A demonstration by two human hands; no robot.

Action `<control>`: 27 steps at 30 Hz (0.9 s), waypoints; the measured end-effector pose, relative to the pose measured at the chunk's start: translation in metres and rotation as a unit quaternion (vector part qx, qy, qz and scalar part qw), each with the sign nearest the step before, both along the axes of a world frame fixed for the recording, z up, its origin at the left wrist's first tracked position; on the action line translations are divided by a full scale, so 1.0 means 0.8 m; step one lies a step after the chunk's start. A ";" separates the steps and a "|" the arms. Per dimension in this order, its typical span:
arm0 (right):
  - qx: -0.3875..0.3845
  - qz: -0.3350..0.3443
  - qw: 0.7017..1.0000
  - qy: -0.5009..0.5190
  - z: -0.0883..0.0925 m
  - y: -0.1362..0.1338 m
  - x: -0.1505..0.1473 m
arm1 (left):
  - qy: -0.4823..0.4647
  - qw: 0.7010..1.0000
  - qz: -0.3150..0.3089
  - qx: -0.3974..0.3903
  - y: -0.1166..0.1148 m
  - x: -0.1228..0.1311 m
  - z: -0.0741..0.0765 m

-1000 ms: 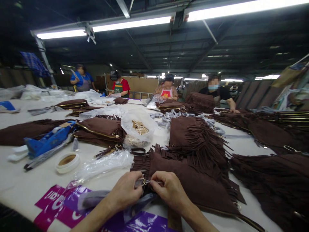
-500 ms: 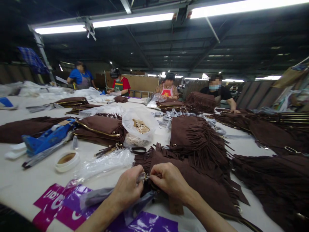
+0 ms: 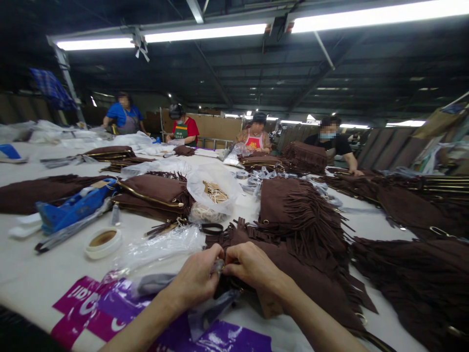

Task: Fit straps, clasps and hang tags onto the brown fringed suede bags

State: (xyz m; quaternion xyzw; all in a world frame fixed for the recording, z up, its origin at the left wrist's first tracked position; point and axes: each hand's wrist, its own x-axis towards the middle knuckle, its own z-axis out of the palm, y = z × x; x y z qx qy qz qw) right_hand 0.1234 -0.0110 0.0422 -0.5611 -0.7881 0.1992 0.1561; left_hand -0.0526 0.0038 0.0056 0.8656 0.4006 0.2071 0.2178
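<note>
My left hand [image 3: 196,279] and my right hand [image 3: 248,268] meet at the near edge of a brown fringed suede bag [image 3: 293,274] lying on the white table [image 3: 36,278]. Both hands pinch a small metal fitting wrapped in clear film [image 3: 219,266] at the bag's corner. Fingers of both are closed tight around it. A crumpled clear plastic sleeve [image 3: 210,308] hangs below my left hand. A brown tag [image 3: 269,307] pokes out under my right wrist.
Stacks of brown fringed bags [image 3: 296,210] cover the table's right and far side. A blue tape dispenser [image 3: 75,208], a tape roll [image 3: 102,241], a clear bag of tags [image 3: 210,193] and purple printed bags [image 3: 106,313] lie at left. Several people work at the far end [image 3: 254,134].
Both hands have shifted slightly away from me along the bag's edge, still pinched together on the wrapped fitting. The brown tag under my right wrist has come into view.
</note>
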 end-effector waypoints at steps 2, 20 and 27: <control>-0.007 0.001 1.000 0.007 0.001 0.002 -0.002 | 0.029 0.999 -0.026 0.000 0.006 -0.003 0.008; -0.158 0.045 0.956 0.242 -0.055 0.028 0.004 | 0.109 0.985 -0.084 0.108 0.018 0.002 0.038; -0.184 0.035 0.941 0.280 -0.066 0.030 0.007 | 0.169 0.983 0.061 0.042 -0.028 -0.006 0.009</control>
